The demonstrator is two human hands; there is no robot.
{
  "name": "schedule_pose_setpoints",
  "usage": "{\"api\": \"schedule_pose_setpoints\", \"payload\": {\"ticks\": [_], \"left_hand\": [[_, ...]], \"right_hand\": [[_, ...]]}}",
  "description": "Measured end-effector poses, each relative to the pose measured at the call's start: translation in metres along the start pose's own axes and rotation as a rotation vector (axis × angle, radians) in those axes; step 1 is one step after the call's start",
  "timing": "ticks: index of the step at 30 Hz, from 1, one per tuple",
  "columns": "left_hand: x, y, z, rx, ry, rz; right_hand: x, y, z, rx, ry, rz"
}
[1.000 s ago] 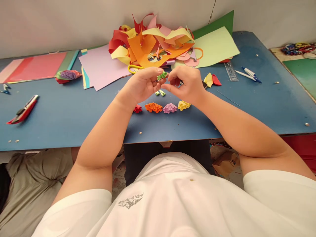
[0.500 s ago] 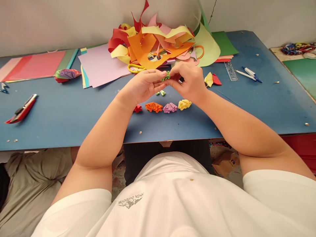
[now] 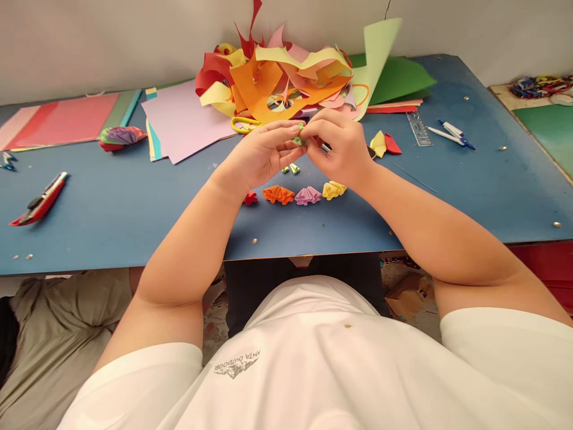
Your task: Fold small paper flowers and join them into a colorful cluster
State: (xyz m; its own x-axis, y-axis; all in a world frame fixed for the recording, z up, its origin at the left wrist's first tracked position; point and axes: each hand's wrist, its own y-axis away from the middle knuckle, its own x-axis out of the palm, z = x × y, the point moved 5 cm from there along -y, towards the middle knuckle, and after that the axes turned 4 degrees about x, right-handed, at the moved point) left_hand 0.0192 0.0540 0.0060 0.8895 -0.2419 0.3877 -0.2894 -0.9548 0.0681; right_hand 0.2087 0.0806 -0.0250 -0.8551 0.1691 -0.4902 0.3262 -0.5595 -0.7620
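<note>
My left hand [image 3: 262, 152] and my right hand [image 3: 338, 143] meet above the table, fingertips closed on a small piece of curled green paper [image 3: 298, 141]. Fingers hide much of that piece. Just below them lie two small light-green paper curls [image 3: 292, 169]. Nearer me, pleated paper pieces form a row: red [image 3: 250, 197], orange [image 3: 278, 194], purple [image 3: 308, 195] and yellow [image 3: 334, 190]. My left forearm partly covers the red one. Something dark shows behind my right hand, too hidden to name.
Paper scraps [image 3: 268, 83] are heaped at the back, with yellow-handled scissors [image 3: 245, 124] beside them. A red utility knife [image 3: 40, 200] lies at left, coloured sheets [image 3: 71, 119] behind it. A clear ruler [image 3: 419, 129] and pens [image 3: 452, 134] lie right. Another person's clothed leg [image 3: 76, 328] shows lower left.
The light-green sheet at the back has swung upward, uncovering more of the dark green paper. My fingers have shifted slightly on the green piece, and less of it shows.
</note>
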Motion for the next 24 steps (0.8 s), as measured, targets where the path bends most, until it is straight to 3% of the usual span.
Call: {"api": "schedule_pose_setpoints", "payload": {"ticks": [11,14,19,24], "left_hand": [[0.002,0.011,0.001,0.066,-0.204,-0.022],[0.003,0.013,0.006,0.108,-0.203,-0.068],[0.009,0.013,0.002,0.204,-0.210,-0.066],[0.005,0.013,0.001,0.172,-0.182,-0.086]], "right_hand": [[0.004,-0.001,-0.008,0.130,-0.090,-0.075],[0.006,0.001,-0.010,0.133,-0.127,-0.113],[0.008,0.000,-0.015,0.210,-0.233,-0.063],[0.005,-0.003,-0.010,0.238,-0.249,-0.086]]}}
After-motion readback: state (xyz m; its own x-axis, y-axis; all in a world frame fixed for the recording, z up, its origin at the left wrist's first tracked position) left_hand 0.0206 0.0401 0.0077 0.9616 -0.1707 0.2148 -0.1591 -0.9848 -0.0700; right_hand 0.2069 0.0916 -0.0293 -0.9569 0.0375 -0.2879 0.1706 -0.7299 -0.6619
